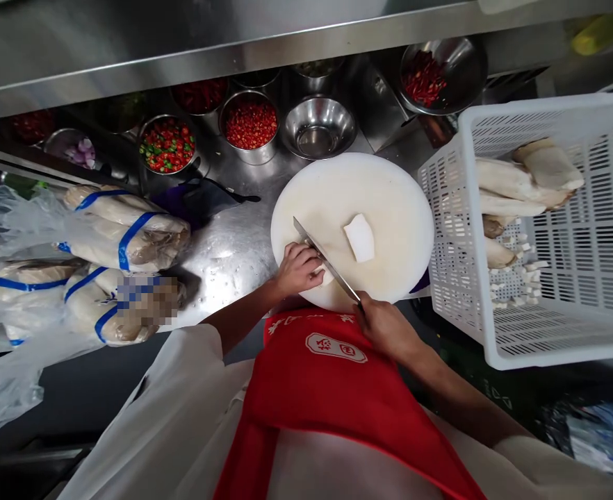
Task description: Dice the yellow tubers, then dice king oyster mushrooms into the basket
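Steel counter under a round white cutting board [390, 208]: a small white mushroom piece [325, 275] is pinned by the curled left hand [299, 267], steadied against the long steel knife [325, 260] gripped in the right hand [387, 326].

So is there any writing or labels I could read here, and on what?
Red apron: white characters along the top edge and inside a white-outlined badge, too small and skewed to read.
Bagged mushrooms: blue bands, with no print that can be read; one patch on the lower bag is blurred.
White basket, bowls, cutting board, knife: no text.
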The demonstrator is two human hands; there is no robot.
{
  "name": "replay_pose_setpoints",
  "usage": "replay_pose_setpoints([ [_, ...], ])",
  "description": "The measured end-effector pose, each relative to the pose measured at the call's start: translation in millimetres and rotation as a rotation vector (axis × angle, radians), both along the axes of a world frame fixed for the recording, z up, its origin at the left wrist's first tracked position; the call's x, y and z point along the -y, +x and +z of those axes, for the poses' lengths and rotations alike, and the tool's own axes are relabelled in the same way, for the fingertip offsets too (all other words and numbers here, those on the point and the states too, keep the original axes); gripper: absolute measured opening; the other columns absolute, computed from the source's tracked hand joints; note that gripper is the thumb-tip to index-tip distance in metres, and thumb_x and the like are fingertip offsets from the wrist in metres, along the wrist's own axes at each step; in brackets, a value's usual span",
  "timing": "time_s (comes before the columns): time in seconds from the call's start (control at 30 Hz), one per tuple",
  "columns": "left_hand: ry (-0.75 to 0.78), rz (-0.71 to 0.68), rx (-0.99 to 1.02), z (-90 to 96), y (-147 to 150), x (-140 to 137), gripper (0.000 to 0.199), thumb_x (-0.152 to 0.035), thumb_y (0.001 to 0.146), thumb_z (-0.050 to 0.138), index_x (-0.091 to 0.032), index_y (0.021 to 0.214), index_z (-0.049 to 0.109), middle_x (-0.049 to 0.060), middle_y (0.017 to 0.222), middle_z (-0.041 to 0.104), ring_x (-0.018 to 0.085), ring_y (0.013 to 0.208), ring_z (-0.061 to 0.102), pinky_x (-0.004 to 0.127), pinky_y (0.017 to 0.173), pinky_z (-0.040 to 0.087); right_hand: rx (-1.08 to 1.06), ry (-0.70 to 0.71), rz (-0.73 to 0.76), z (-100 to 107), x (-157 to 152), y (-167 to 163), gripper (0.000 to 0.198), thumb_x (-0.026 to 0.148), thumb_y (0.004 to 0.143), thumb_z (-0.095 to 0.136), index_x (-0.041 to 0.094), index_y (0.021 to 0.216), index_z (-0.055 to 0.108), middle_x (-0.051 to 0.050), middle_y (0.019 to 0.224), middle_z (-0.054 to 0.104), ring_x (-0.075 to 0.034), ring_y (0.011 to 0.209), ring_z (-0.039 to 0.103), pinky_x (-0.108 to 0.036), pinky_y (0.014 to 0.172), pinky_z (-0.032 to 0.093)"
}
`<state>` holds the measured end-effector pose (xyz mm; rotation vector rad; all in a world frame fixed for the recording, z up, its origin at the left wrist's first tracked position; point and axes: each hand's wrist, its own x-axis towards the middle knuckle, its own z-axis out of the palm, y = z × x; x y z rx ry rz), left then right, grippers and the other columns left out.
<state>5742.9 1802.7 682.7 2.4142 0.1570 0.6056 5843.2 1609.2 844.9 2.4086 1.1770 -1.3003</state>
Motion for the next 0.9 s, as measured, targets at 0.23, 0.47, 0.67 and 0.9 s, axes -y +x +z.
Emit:
replay_pose_setpoints([
  [0.23, 0.041, -0.022, 0.038, 1.1, -26.6, -4.6, 0.022, -0.034, 0.085, 0.066, -0.026, 0.106, 0.067, 0.005, 0.106, 0.068, 0.024, 0.111, 0.055, 0.044, 0.096, 0.040, 0.048, 0.242, -0.100, -24.0, 13.1, -12.3, 0.039, 0.035, 0.101, 0.029, 0.012, 0.123, 0.051, -0.011, 0.098, 0.070, -0.025, 0.089, 0.068, -0.033, 0.077, 0.047],
  [0.47, 0.043, -0.107, -0.002, -7.4, -23.4, -12.2, 0.021, -0.043, 0.086, 0.065, -0.023, 0.091, 0.069, 0.006, 0.100, 0.069, 0.023, 0.102, 0.057, 0.041, 0.088, 0.046, -0.019, 0.175, -0.036, 24.4, 13.6, -12.8, 0.036, 0.033, 0.100, 0.029, 0.015, 0.119, 0.054, -0.010, 0.091, 0.070, -0.024, 0.080, 0.067, -0.031, 0.069, 0.045],
  [0.67, 0.000, -0.136, -0.010, -9.8, -21.0, -12.8, 0.022, -0.044, 0.086, 0.064, -0.023, 0.090, 0.070, 0.005, 0.099, 0.068, 0.022, 0.103, 0.058, 0.039, 0.088, 0.047, -0.042, 0.007, -0.033, 13.1, -5.5, -13.3, 0.033, 0.029, 0.099, 0.032, 0.012, 0.117, 0.053, -0.011, 0.086, 0.071, -0.024, 0.077, 0.067, -0.030, 0.065, 0.040],
  [0.9, -0.013, -0.161, -0.116, -5.3, -22.7, -14.9, 0.023, -0.042, 0.087, 0.063, -0.023, 0.095, 0.070, 0.007, 0.104, 0.068, 0.024, 0.107, 0.057, 0.041, 0.090, 0.046, -0.018, 0.158, -0.113, -28.4, -2.7, -24.6, 0.036, 0.030, 0.099, 0.033, 0.013, 0.121, 0.055, -0.011, 0.098, 0.071, -0.023, 0.088, 0.067, -0.031, 0.077, 0.047],
])
